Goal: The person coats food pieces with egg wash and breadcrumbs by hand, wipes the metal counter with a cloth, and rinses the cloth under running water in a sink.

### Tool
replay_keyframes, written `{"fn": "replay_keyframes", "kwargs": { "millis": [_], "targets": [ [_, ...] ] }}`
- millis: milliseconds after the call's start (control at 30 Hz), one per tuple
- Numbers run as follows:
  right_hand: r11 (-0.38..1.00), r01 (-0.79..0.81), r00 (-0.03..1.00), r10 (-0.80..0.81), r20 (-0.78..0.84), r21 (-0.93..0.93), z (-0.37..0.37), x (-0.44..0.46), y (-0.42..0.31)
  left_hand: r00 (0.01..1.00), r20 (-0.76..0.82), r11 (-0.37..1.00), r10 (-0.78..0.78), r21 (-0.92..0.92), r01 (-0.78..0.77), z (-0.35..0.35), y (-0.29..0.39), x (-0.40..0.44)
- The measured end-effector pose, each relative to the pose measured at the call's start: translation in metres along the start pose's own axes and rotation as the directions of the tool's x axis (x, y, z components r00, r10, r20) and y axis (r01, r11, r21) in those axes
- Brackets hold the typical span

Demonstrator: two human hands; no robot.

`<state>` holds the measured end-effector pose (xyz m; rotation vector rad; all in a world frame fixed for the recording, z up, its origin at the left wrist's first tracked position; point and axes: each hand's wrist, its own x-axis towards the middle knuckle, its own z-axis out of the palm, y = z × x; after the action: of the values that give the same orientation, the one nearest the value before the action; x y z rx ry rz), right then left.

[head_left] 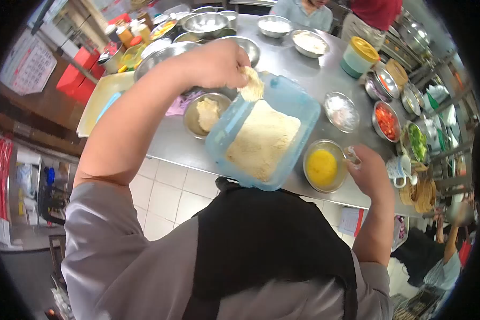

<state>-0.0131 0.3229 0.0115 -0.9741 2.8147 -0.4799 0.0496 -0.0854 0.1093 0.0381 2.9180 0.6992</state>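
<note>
My left hand [226, 66] pinches a crumb-coated piece of food [252, 85] above the far left rim of a blue plastic tub [303, 109]. Pale breadcrumbs [264, 138] fill the tub's bottom. At the right, the fingers of my right hand [369, 170], smeared with something whitish, close at the rim of a metal bowl [310, 178] of beaten yellow egg [321, 166]. Left of the tub, another metal bowl [189, 118] contains a pale coated piece [208, 113]. A metal bowl of white powder [341, 111] stands beyond the egg.
Bowls of chopped red pieces [386, 121] and green pieces [417, 143] line the right side, near a white mug [397, 168]. A yellow-lidded tub [361, 53] stands farther back. Several metal bowls [205, 24] crowd the far left. A person [306, 15] is across the table.
</note>
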Motion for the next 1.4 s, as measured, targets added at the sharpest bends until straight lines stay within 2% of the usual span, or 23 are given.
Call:
{"fn": "replay_keyframes", "kwargs": {
  "millis": [133, 233, 267, 333, 400, 433, 467, 533, 567, 667, 767, 867, 967, 1067, 1167, 1267, 1367, 1400],
  "targets": [
    [0.999, 0.035, 0.999, -0.035, -0.004, 0.006, -0.006, 0.008, -0.009, 0.990, -0.125, 0.984, -0.063, 0.160, 0.083, -0.012, -0.036, -0.023],
    [0.999, 0.038, 0.999, -0.038, -0.011, 0.007, -0.007, 0.012, -0.007, 0.991, -0.020, 0.967, -0.129, 0.219, 0.130, 0.006, -0.055, -0.032],
    [0.999, 0.040, 0.999, -0.040, -0.016, 0.003, -0.005, 0.015, -0.006, 0.996, -0.011, 0.978, -0.092, 0.187, 0.093, 0.023, -0.079, -0.029],
    [0.996, 0.078, 0.997, -0.078, -0.009, -0.043, 0.000, 0.025, -0.005, 0.966, 0.171, 0.973, -0.195, 0.156, 0.169, 0.043, -0.091, -0.023],
    [0.994, 0.038, 0.999, -0.034, 0.038, -0.102, -0.006, 0.032, 0.000, 0.982, 0.189, 0.946, 0.008, 0.318, -0.069, 0.085, -0.135, -0.001],
    [0.992, 0.012, 0.996, -0.001, 0.090, -0.123, -0.010, 0.043, 0.002, 0.994, 0.102, 0.972, -0.047, 0.236, 0.022, 0.096, -0.140, 0.004],
    [0.992, -0.034, 0.998, 0.041, 0.056, -0.118, -0.011, 0.053, 0.011, 0.992, 0.019, 0.983, -0.121, 0.145, 0.117, 0.106, -0.143, 0.003],
    [0.985, -0.121, 0.992, 0.123, 0.007, -0.125, -0.012, 0.079, 0.030, 0.981, -0.183, 0.987, -0.056, 0.136, 0.082, 0.105, -0.134, -0.006],
    [0.976, -0.166, 0.986, 0.167, -0.003, -0.138, -0.012, 0.091, 0.041, 0.977, -0.187, 0.990, -0.097, 0.080, 0.114, 0.099, -0.117, -0.010],
    [0.981, -0.125, 0.992, 0.121, -0.030, -0.151, 0.024, 0.136, 0.101, 0.952, -0.212, 0.975, -0.220, -0.061, 0.212, 0.082, -0.076, -0.025],
    [0.935, 0.003, 0.994, 0.037, 0.108, -0.354, 0.044, 0.162, 0.107, 0.930, -0.262, 0.964, -0.259, -0.137, 0.229, 0.079, -0.056, -0.034],
    [0.878, -0.263, 0.926, 0.346, 0.150, -0.401, 0.056, 0.170, 0.069, 0.922, -0.295, 0.963, -0.251, -0.174, 0.207, 0.081, -0.040, -0.046],
    [0.865, -0.268, 0.900, 0.382, 0.210, -0.424, 0.071, 0.179, 0.073, 0.913, -0.335, 0.965, -0.232, -0.194, 0.174, 0.081, -0.031, -0.058],
    [0.860, -0.330, 0.895, 0.416, 0.161, -0.388, 0.071, 0.184, 0.080, 0.900, -0.364, 0.960, -0.239, -0.226, 0.163, 0.081, -0.032, -0.068],
    [0.913, -0.196, 0.964, 0.246, 0.101, -0.359, 0.068, 0.201, 0.123, 0.891, -0.379, 0.953, -0.248, -0.261, 0.154, 0.078, -0.033, -0.076],
    [0.938, -0.259, 0.966, 0.253, -0.053, -0.231, 0.053, 0.213, 0.151, 0.886, -0.375, 0.943, -0.274, -0.286, 0.171, 0.075, -0.036, -0.080],
    [0.940, -0.318, 0.948, 0.315, 0.047, 0.125, 0.004, 0.187, 0.112, 0.886, -0.364, 0.935, -0.288, -0.307, 0.178, 0.073, -0.036, -0.080],
    [0.937, -0.302, 0.953, 0.300, 0.035, 0.176, 0.004, 0.188, 0.121, 0.885, -0.367, 0.935, -0.286, -0.310, 0.173, 0.073, -0.034, -0.079]
  ]
}}
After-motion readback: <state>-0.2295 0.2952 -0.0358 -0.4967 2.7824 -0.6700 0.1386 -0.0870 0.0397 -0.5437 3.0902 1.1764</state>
